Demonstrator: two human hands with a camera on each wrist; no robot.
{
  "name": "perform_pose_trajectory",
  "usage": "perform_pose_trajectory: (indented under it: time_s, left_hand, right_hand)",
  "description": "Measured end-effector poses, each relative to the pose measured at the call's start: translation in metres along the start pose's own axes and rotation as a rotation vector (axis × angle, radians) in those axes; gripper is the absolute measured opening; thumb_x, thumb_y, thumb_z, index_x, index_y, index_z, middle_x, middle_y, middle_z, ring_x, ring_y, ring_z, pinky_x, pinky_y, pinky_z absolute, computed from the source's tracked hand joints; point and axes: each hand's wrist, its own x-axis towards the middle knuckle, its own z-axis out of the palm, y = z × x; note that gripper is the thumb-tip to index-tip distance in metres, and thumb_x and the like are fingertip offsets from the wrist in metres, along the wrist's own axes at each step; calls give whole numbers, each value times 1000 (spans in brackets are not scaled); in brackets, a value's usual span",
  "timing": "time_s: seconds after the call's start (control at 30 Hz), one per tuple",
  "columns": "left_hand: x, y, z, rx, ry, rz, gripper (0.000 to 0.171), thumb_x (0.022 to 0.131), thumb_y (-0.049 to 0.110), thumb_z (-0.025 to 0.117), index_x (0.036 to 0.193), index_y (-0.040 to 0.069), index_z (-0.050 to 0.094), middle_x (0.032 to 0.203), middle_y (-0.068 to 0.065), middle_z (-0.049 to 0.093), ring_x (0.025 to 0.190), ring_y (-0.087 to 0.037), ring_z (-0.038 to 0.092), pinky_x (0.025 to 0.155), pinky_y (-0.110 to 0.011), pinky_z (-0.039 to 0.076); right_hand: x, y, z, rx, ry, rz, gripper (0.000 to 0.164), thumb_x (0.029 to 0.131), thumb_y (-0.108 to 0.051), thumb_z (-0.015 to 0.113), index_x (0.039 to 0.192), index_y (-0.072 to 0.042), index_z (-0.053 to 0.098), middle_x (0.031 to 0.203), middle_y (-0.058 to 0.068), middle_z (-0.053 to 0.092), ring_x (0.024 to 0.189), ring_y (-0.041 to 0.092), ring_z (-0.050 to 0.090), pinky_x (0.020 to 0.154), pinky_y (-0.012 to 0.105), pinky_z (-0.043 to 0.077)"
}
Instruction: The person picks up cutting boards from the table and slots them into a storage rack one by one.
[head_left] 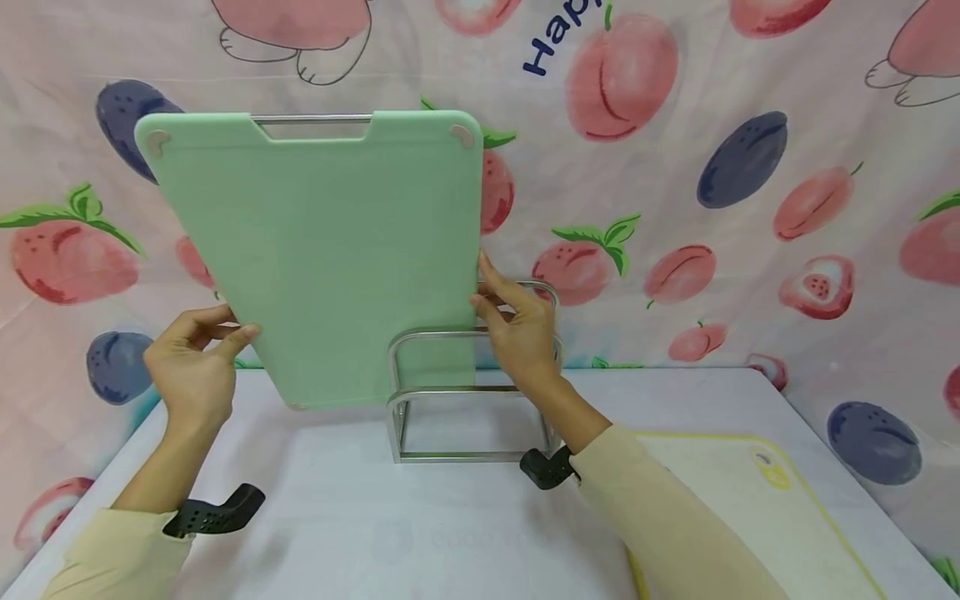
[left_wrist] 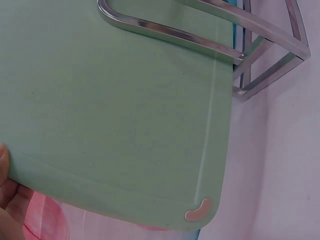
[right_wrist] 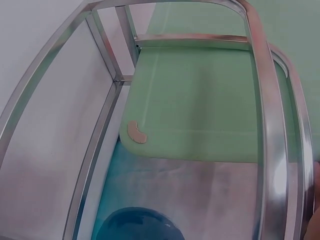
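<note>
A light green cutting board [head_left: 322, 250] stands nearly upright, with a handle slot at its top and pinkish corner pads. My left hand [head_left: 197, 362] pinches its lower left edge between thumb and fingers. On the opposite edge, my right hand [head_left: 522, 337] holds the board with thumb and forefinger. The board's lower right part sits between the bars of a metal rack [head_left: 450, 391], while its lower left corner sticks out past the rack. From the right wrist, the board's corner pad [right_wrist: 136, 132] shows behind the rack's rails.
At the right of the white table [head_left: 420, 533] lies a white cutting board with a yellow rim [head_left: 735, 483], partly covered by my right sleeve [head_left: 660, 508]. A fruit-printed cloth [head_left: 750, 275] hangs behind the table. Black straps circle both wrists.
</note>
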Motion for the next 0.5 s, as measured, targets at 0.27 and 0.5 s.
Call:
perform_pose_trajectory:
  time_s: [0.27, 0.5]
  left_hand:
    - [-3, 4, 6, 0, -19, -7, 27, 65, -7, 74, 91, -5, 67, 80, 1, 65, 64, -12, 56, 53, -15, 45]
    - [-6, 4, 13, -19, -61, 26, 25, 66, -9, 72, 90, -8, 64, 77, 0, 64, 64, -12, 55, 57, -16, 46]
  right_hand:
    - [1, 1, -6, -20, 27, -17, 43, 74, 9, 65, 116, 4, 55, 82, 19, 64, 69, 29, 61, 54, 37, 50]
    - [1, 2, -13, -13, 25, 2, 44, 74, 9, 64, 117, 3, 54, 84, 19, 64, 72, 28, 61, 59, 36, 51]
